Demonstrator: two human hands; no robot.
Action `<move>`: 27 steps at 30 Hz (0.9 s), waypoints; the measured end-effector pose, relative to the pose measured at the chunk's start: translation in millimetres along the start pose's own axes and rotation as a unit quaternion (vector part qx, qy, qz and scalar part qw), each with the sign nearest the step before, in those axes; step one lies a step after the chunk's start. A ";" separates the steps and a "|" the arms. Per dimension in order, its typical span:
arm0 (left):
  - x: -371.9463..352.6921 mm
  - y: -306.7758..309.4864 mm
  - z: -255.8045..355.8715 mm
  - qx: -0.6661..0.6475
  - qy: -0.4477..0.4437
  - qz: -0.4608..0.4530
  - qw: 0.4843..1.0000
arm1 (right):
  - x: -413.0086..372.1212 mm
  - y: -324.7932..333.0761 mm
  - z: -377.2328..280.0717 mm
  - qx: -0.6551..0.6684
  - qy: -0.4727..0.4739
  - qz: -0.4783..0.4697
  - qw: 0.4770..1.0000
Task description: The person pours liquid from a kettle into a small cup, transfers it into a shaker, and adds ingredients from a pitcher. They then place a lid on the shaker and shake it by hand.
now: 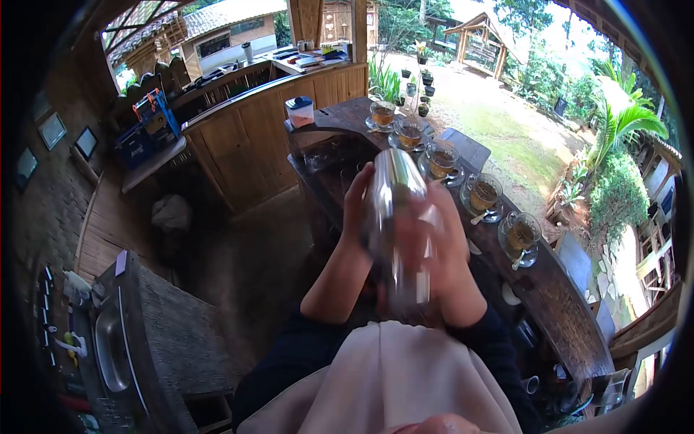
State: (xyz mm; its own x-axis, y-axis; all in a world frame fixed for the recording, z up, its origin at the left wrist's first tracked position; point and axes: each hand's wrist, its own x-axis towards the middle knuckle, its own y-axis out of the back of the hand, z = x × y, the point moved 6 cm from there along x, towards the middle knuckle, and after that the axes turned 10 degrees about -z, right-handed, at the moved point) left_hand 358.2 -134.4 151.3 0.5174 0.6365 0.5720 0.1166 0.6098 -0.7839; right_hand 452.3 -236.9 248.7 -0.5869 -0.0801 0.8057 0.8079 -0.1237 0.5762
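A shiny metal cocktail shaker [396, 177] is upright in front of my chest, smeared by motion. My left hand [356, 210] is wrapped round its left side. On the other side, my right hand [447, 224] closes round it, with some fingers blurred across the front. Just beyond, several glass cups of amber drink stand in a row on saucers with spoons. Nearest to my right hand are one cup [483, 195] and, closer to me, another cup [520, 233].
The cups stand on a curved dark wooden counter [571, 318]. At its far end sits a clear tub with a blue lid [300, 112]. A wooden bar [246, 155] runs behind. To my left is a metal sink [110, 347] in a worktop.
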 end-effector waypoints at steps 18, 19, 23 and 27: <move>4.9 47.1 3.1 -0.031 -0.192 0.107 0.975 | -24.8 -15.6 49.7 0.077 -0.212 0.120 0.967; 1.1 27.5 -8.2 -0.086 -0.096 0.080 0.988 | -14.0 -7.5 27.3 0.047 -0.148 0.064 0.986; -3.8 -60.2 -24.3 0.026 -0.082 -0.064 0.994 | -0.4 2.4 -43.6 -0.020 0.096 0.056 0.994; 2.1 -39.0 -12.5 0.105 -0.076 -0.032 0.991 | -31.7 -3.2 -13.3 0.091 0.034 0.089 0.991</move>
State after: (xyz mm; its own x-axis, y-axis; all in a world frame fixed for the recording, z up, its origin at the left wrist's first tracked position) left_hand 365.4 -162.8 180.1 0.3791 0.6479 0.6606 -0.0433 0.7256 -0.6868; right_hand 467.7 -247.1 219.5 -0.4306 -0.1527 0.8895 0.8919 0.0786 0.4453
